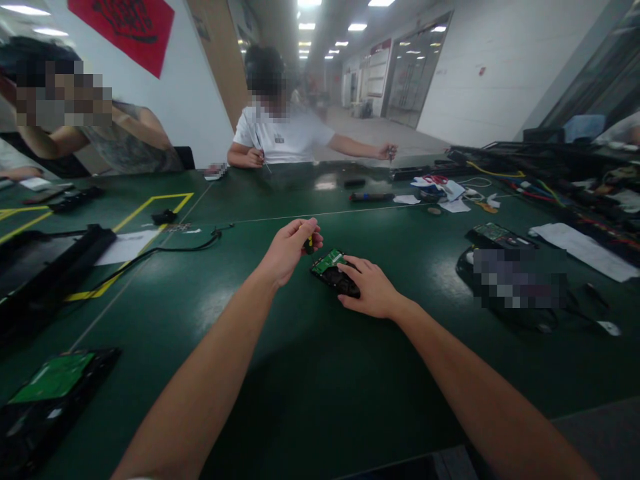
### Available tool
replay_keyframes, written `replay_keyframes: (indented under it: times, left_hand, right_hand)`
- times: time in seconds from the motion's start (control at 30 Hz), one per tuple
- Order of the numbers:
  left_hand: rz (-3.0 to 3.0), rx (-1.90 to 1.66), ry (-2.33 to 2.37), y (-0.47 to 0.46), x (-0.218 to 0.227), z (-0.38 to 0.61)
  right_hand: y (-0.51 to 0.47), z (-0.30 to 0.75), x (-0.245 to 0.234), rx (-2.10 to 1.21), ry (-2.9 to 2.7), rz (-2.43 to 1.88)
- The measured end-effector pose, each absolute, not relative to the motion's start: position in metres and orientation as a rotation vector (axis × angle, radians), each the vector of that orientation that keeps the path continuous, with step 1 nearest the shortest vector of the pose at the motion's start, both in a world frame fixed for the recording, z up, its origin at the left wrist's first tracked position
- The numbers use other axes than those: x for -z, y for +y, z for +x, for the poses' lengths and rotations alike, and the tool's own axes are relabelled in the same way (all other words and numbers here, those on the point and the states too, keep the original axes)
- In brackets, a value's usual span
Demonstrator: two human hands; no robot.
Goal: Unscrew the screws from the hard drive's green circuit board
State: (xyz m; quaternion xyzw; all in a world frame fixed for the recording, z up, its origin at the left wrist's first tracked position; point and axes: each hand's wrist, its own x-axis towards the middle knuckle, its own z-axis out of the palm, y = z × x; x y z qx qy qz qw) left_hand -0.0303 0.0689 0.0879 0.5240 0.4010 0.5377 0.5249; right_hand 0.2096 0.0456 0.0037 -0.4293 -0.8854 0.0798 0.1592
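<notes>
Near the middle of the green table lies a hard drive (pixel 329 265), a black body with a green circuit board facing up. My right hand (pixel 369 287) grips it from the right side, thumb at the near edge and fingers over the top. Just left of the drive and above the table, my left hand (pixel 295 248) is closed around a small screwdriver (pixel 309 245) with a yellow and black handle. The screwdriver's tip is too small to make out, so I cannot tell whether it touches the board.
A similar board-bearing unit (pixel 55 380) lies at lower left. Behind it sits a black casing (pixel 55 260) with a cable (pixel 165 250). Black parts (pixel 500 233) and tangled wires (pixel 565 193) fill the right. Across the table a person in a white shirt (pixel 283 137) holds thin tools.
</notes>
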Motion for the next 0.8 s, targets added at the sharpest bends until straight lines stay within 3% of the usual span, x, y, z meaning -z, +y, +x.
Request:
replay_keyframes:
  times: [0.8]
  left_hand:
    - [1.428,-1.148,0.927,0.060,-0.096,-0.028]
  right_hand:
    - [0.043,0.208,-0.007,-0.207,-2.538,-1.235]
